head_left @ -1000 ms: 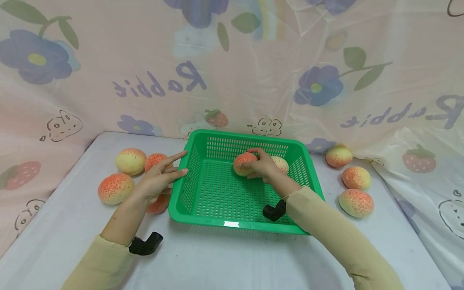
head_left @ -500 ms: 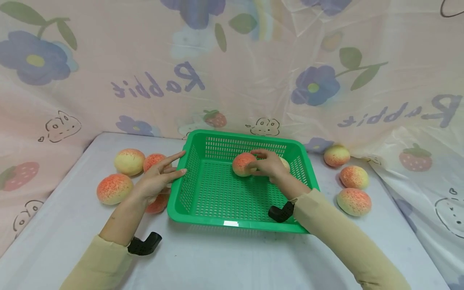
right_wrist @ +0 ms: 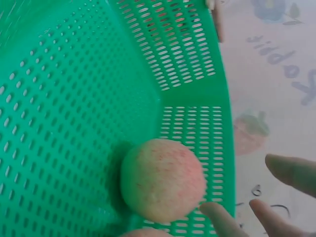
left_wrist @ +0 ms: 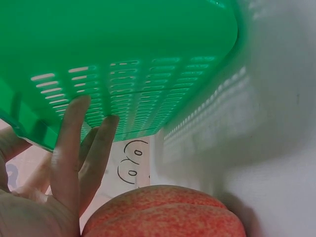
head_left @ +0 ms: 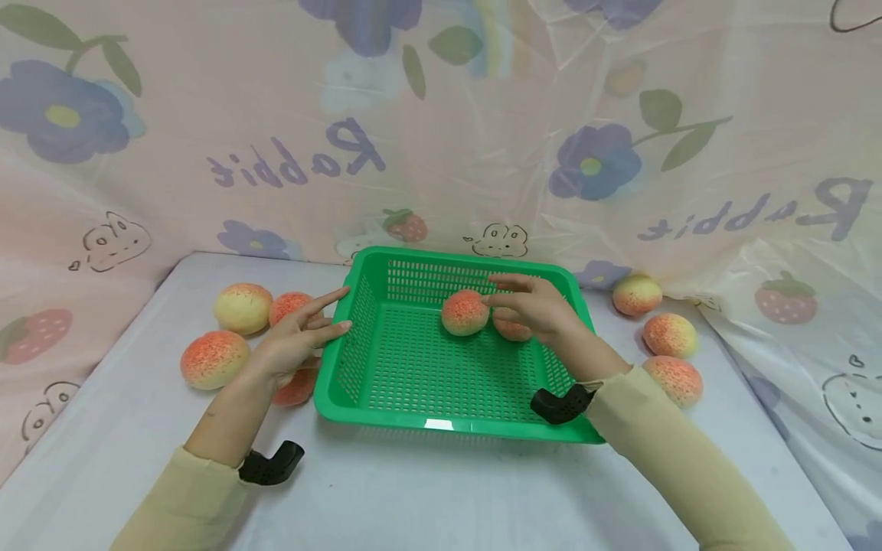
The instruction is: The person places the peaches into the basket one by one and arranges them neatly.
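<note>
If the right hand [head_left: 540, 308], fingers extended and gripping nothing, brushed the peach [head_left: 465, 315] just left of its fingertips, the round fruit might roll. The green basket [head_left: 372, 418], touched by the straight-fingered left hand [head_left: 292, 340], contains it and a second peach [head_left: 511, 329] partly beneath the right hand.

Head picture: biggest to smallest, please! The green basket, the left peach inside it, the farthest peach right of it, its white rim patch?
1. Green basket
2. Left peach inside, farthest peach on the right: too alike to rank
3. White rim patch
</note>
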`<state>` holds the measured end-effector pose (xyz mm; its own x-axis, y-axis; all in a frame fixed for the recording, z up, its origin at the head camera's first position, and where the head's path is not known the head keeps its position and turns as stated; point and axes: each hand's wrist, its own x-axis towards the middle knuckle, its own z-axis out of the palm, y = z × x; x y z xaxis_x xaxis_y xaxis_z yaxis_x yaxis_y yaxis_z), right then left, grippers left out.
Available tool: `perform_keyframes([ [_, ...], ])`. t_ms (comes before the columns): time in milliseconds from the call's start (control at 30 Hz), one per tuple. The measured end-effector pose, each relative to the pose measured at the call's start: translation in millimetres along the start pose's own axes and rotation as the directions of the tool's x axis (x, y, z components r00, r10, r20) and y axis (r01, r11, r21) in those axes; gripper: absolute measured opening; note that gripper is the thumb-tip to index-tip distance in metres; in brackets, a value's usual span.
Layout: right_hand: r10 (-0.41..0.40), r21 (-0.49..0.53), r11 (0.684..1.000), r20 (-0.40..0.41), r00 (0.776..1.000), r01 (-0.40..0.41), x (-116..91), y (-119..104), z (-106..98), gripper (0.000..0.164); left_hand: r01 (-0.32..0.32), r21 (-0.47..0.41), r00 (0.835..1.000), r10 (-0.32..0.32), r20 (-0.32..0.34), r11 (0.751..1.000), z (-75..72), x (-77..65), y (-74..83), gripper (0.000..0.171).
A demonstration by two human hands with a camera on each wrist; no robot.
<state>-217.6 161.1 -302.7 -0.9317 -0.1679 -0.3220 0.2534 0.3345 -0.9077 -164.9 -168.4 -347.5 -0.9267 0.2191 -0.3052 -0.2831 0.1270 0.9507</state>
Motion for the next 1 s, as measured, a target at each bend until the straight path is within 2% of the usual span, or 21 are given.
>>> perform_keyframes([
  [233,-0.068,0.093,0.993,0.010,0.998,0.067,-18,-5,-15,0.057,-0.006,-0.019,1.000,0.006,0.012,1.000,0.5,-0.2,0.8,0.066],
  [667,-0.096,0.066,0.993,-0.057,0.994,0.100,-52,6,-52,0.060,-0.011,-0.004,1.000,0.011,0.014,1.000,1.6,-0.3,1.0,0.067],
  [1000,-0.104,0.066,0.992,-0.106,0.989,0.112,-64,25,-71,0.066,-0.010,-0.002,1.000,0.010,0.009,1.000,1.7,-0.1,2.1,0.067],
])
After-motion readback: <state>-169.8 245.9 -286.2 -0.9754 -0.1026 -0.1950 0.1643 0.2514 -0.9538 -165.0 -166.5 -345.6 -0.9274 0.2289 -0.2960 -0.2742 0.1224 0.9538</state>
